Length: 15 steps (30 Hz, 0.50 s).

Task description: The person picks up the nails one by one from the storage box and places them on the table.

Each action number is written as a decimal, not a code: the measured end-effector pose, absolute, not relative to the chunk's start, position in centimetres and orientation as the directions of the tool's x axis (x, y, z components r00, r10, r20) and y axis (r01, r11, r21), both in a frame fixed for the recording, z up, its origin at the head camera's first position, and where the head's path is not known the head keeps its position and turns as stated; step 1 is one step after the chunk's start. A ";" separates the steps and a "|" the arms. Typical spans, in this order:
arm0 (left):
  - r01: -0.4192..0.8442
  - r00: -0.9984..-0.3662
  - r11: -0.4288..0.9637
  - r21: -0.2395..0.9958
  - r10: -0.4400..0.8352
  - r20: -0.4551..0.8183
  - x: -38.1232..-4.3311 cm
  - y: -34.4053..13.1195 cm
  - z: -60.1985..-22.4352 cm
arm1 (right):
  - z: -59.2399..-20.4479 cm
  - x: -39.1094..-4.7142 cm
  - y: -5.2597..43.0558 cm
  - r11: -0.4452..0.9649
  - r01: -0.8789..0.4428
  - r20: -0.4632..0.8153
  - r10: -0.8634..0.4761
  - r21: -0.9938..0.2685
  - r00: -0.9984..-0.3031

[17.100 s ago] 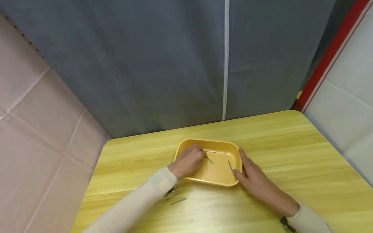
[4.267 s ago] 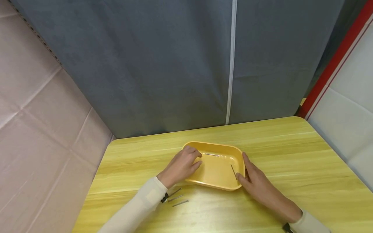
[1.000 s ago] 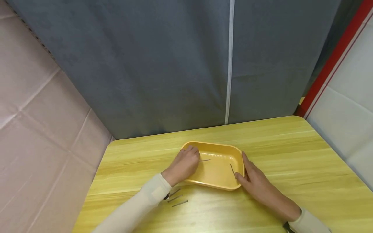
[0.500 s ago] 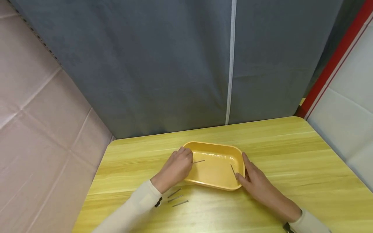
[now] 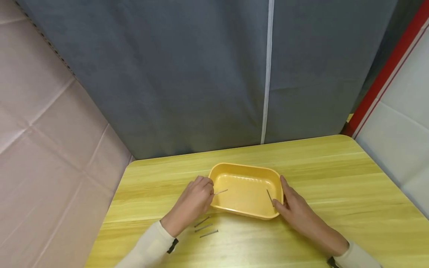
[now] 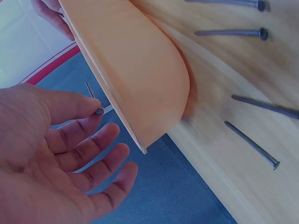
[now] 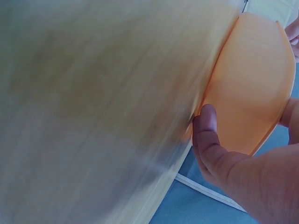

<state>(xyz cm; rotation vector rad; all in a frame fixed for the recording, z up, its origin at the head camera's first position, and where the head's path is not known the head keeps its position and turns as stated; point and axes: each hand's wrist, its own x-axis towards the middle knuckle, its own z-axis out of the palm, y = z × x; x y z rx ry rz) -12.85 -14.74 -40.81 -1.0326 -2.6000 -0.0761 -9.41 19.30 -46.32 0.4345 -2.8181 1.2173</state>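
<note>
A shallow yellow plastic tray (image 5: 241, 201) sits on the table. Between thumb and index finger, my left hand (image 5: 191, 203) pinches a nail (image 5: 222, 191) near its head, at the tray's left rim; its shank points in over the tray. The left wrist view shows that nail's head (image 6: 99, 111) at the thumb tip, the other fingers loosely bent. One more nail (image 5: 270, 197) lies inside at the tray's right end. My right hand (image 5: 298, 214) grips that end, thumb over the rim and fingers (image 7: 208, 122) against the outer wall.
Several loose nails (image 5: 209, 233) lie on the wood-grain table (image 5: 311, 163) in front of the tray's left end; the left wrist view also shows a nail (image 6: 252, 145) there. A grey curtain (image 5: 194, 82) hangs behind the table.
Earlier, three nails lay in the tray, then two. My left hand has picked up the one by the back wall and drawn it left to the rim. My right hand keeps its grip.
</note>
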 end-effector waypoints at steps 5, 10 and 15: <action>0.679 -0.686 0.733 -0.026 0.647 0.333 -11.7 -15.0 -40.9 | -46.5 -9.4 19.3 0.648 -0.281 0.158 -0.243 -0.708 -0.957; 0.677 -0.700 0.736 0.021 0.634 0.328 -10.7 -15.1 -40.9 | -46.5 -9.4 19.3 0.650 -0.288 0.164 -0.245 -0.704 -0.955; 0.691 -0.691 0.721 0.053 0.637 0.342 -9.8 -14.9 -41.2 | -46.5 -9.3 19.3 0.650 -0.291 0.168 -0.245 -0.703 -0.955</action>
